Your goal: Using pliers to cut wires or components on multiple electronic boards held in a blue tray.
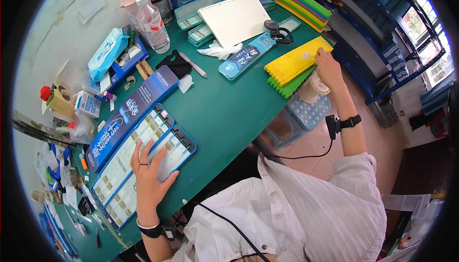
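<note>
On the left of the table lies a long, opened blue-rimmed case (122,192) with white strips and small slots inside. My left hand (153,173) rests on its right half, fingers spread and holding nothing. Over at the table's right edge, my right hand (328,68) has its fingers curled onto the end of a yellow board with notched edges (294,62). The fingertips are partly hidden there. A green notched board (290,85) shows beneath the yellow one. Just behind the open case lies a long dark-blue printed box (138,111).
A blue slim case (248,56) with black scissors (282,35) lies mid-table, below a spiral notebook (234,20). A water bottle (154,27) and a blue wipes pack (107,54) stand by the wall. Coloured boards (301,3) are stacked far right. A stool (306,113) sits beside the table.
</note>
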A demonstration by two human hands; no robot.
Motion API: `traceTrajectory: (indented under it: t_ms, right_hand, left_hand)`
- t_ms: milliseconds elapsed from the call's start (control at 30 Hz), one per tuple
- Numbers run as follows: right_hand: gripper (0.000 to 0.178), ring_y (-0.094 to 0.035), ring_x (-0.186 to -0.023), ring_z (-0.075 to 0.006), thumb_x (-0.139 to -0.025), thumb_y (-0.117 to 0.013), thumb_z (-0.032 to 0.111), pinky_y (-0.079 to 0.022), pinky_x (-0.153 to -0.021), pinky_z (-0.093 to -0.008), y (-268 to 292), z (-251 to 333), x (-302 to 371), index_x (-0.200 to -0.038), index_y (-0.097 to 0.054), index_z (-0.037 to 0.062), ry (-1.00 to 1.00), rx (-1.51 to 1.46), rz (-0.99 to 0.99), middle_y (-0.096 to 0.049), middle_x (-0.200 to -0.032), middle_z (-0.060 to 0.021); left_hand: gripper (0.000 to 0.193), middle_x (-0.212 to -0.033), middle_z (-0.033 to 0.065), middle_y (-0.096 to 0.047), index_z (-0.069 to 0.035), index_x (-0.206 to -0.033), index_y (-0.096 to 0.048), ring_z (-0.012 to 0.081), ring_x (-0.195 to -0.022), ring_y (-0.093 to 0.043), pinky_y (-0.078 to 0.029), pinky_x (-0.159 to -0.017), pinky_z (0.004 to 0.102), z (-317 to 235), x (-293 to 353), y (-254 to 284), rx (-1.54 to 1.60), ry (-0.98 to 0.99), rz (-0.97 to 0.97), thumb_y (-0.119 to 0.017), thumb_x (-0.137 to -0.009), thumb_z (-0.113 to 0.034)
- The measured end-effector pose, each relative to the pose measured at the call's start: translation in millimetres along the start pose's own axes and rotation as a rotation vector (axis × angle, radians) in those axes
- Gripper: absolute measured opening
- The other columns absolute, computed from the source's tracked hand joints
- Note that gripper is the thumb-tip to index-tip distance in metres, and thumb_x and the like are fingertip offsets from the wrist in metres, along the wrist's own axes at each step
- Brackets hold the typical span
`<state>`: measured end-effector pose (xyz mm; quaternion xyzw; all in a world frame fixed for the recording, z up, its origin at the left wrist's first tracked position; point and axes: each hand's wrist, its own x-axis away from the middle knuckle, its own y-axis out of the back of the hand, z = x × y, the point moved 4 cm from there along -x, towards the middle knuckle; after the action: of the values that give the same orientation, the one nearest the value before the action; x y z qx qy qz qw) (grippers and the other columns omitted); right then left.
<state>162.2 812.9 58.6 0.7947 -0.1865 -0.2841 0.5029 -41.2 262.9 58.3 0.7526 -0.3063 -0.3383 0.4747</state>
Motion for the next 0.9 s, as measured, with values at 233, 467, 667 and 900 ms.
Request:
traceTrajectory:
  t_ms: [233,467,667,900]
  right_hand:
    - [0.019,-0.066,-0.089,-0.0337,-0.086,-0.061,0.015,-0.053,-0.077,-0.0439,-12.6,-0.1,6.2,-0.1,-0.064,0.0013,-0.112,-0.394,-0.188,-0.061,-0.111,-0.0111]
    - [0.018,-0.06,-0.061,-0.0147,-0.094,-0.058,0.015,-0.046,-0.06,-0.0313,0.0,-38.5,1.6,-0.09,-0.069,0.0006,-0.495,-1.022,-0.39,-0.061,-0.067,-0.0072]
    - [0.017,-0.044,-0.056,-0.0045,-0.1,-0.054,0.012,-0.028,-0.044,-0.0174,188.7,11.1,67.7,-0.091,-0.06,-0.0006,-0.222,-1.632,-0.69,-0.058,-0.085,-0.0079]
    - [0.019,-0.043,-0.059,-0.0104,-0.102,-0.05,0.022,-0.034,-0.044,-0.0211,277.0,46.7,105.3,-0.092,-0.045,0.006,0.302,-1.919,-0.639,-0.052,-0.1,-0.0115]
  left_hand:
    - [0.064,-0.151,0.0112,-0.044,-0.012,-0.129,-0.065,0.0383,-0.146,-0.027,-0.023,-0.118,0.0517,3.2,3.5,0.2,0.013,0.021,0.006,-0.083,-0.068,-0.021]
    - [0.065,-0.15,0.0112,-0.045,-0.012,-0.129,-0.065,0.0383,-0.146,-0.027,-0.023,-0.118,0.0512,1.8,3.0,1.6,0.02,0.013,0.001,-0.083,-0.067,-0.021]
    - [0.072,-0.149,0.0108,-0.046,-0.009,-0.136,-0.058,0.0368,-0.146,-0.028,-0.024,-0.118,0.0503,1.5,1.2,3.6,0.129,0.014,-0.023,-0.081,-0.069,-0.02]
    - [0.086,-0.151,0.0152,-0.044,-0.006,-0.148,-0.042,0.0334,-0.147,-0.029,-0.031,-0.114,0.0481,-37.8,-18.0,21.4,0.637,-0.061,0.091,-0.083,-0.074,-0.021]
